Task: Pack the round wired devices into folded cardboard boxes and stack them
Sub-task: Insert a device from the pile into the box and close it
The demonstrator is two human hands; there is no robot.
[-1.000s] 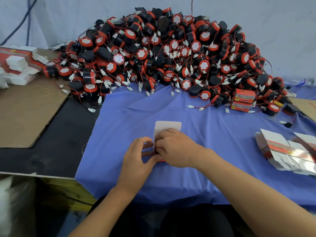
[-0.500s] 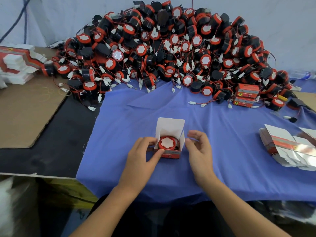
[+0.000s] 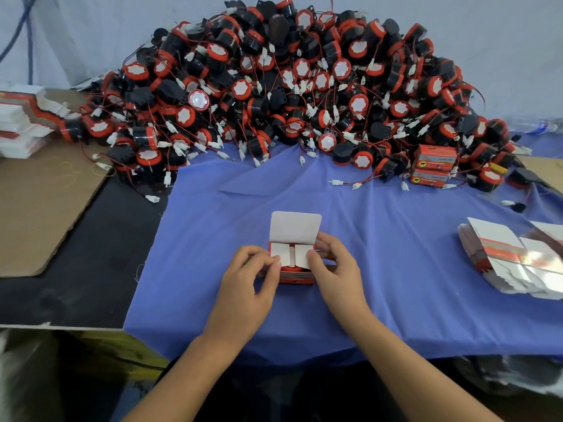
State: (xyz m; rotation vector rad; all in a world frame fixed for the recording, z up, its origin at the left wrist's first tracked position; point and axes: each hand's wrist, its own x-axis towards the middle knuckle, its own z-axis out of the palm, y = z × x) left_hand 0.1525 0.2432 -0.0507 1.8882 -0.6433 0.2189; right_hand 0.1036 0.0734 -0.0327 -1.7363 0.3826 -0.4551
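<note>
Clock set on the red box [image 3: 295,271], with 12 pointing away from the person.

- **Box:** sits on the blue cloth [image 3: 380,239], in the cloth's near half. The top lid flap [image 3: 295,226] stands open toward 12. Two white side flaps [image 3: 279,254] are folded inward over the opening, and the narrow gap between them shows red.
- **Left hand** [image 3: 248,287]: comes in from 8. Its fingers are curled against the box's left wall and the thumb tip presses the left flap.
- **Right hand** [image 3: 336,269]: comes in from 4. The thumb is on the right flap and the fingers wrap behind the right wall. Both hands are clamped on the box.
- **Pile of round wired devices** [image 3: 289,86]: fills 10 through 2, banked against the grey backdrop [image 3: 502,41]. Its foot spills over the cloth's far edge.
- **Around the pile's foot:** loose white connectors [image 3: 347,182] lie just off it at 1. Two closed boxes [image 3: 434,166] are stacked at 2, touching the pile.
- **Flat box blanks** [image 3: 511,260]: a stack at 3, well apart from the right hand. A second stack of blanks [image 3: 21,126] is far out at 10, by the far end of a brown cardboard sheet [image 3: 39,208].
- **Room to move:** plain cloth runs from the box to the pile at 12, and from 2 to 3 as far as the blanks.
- **Edges:** at 9 the cloth's left edge runs slantwise, with black tabletop [image 3: 76,284] beyond it. At 6 the cloth's near edge hangs over the table front, under the forearms.
</note>
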